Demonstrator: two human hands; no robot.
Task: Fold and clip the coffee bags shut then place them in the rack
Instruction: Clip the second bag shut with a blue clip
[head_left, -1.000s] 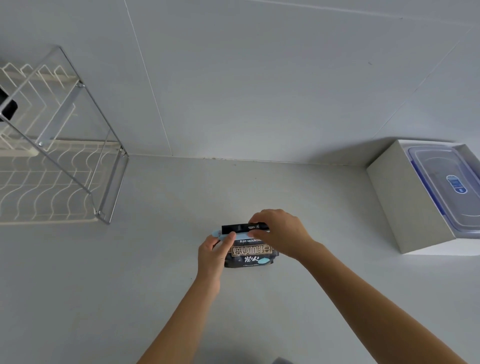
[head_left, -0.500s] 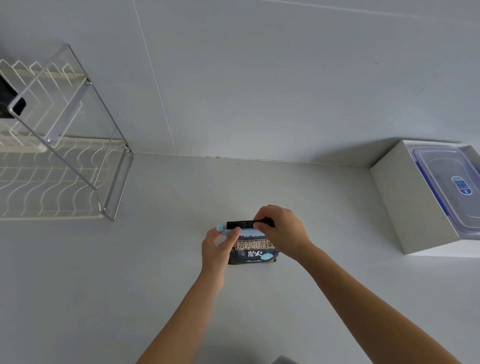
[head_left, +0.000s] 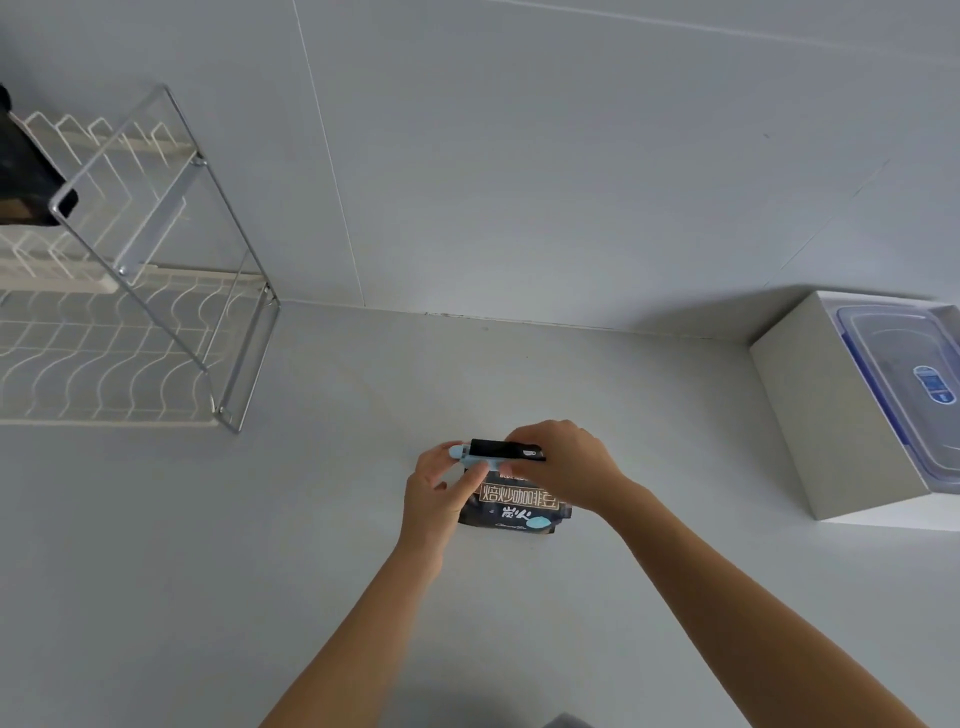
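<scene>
A black coffee bag (head_left: 519, 506) with pale lettering stands on the white counter near the middle. Its top is folded over, and a light blue clip (head_left: 475, 457) lies along the fold. My left hand (head_left: 441, 483) pinches the clip's left end, thumb on the front of the bag. My right hand (head_left: 563, 467) grips the folded top and the clip's right part from above. A wire rack (head_left: 156, 291) with two tiers stands at the far left. On its upper tier rests another dark bag (head_left: 23, 176), partly cut off by the frame edge.
A white box (head_left: 831, 415) holding a clear plastic container with a blue-rimmed lid (head_left: 914, 384) sits at the right against the wall. The white wall (head_left: 519, 156) rises behind the counter.
The view has shifted slightly, so the rack shows further right. Both hands stay on the bag's folded top and the clip, with only small finger movements.
</scene>
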